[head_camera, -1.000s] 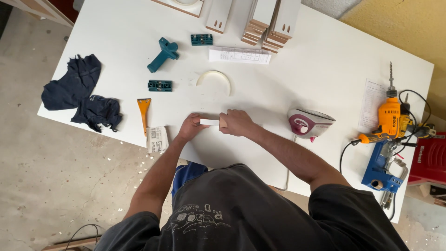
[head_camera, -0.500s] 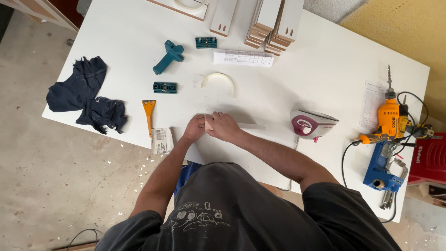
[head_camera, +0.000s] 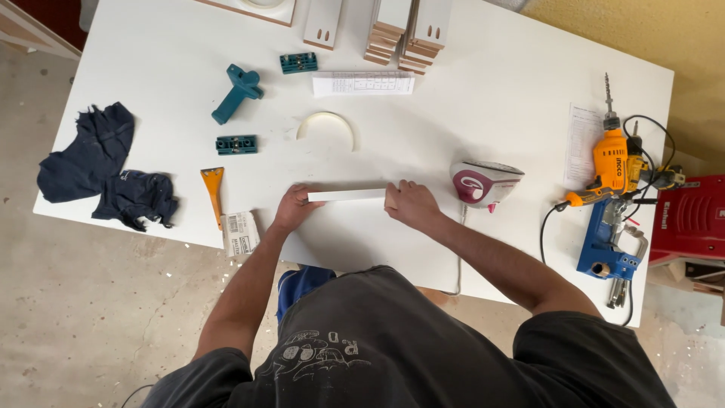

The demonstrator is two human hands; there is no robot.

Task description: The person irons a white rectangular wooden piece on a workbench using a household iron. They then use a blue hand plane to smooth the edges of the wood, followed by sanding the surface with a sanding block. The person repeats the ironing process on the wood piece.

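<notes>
A narrow white strip [head_camera: 347, 195] lies flat across the middle of the white table [head_camera: 491, 91], near a white board. My left hand [head_camera: 293, 208] pinches its left end. My right hand [head_camera: 408, 204] presses down on its right end, fingers closed over it. The strip stretches straight between both hands. A pink and white clothes iron [head_camera: 485, 181] rests on its side just right of my right hand, its cord running down off the table's front edge.
An orange scraper [head_camera: 214, 187], a small paper packet [head_camera: 240, 233], dark rags [head_camera: 102, 170], teal jigs [head_camera: 236, 92], a curled white band [head_camera: 327, 125], stacked wooden panels [head_camera: 400, 26], an orange drill [head_camera: 615, 162], a blue clamp jig [head_camera: 608, 242] and a red case [head_camera: 691, 219].
My hands were close together on a short visible piece of the strip; they have moved apart, the right hand sliding right, and a longer stretch shows between them.
</notes>
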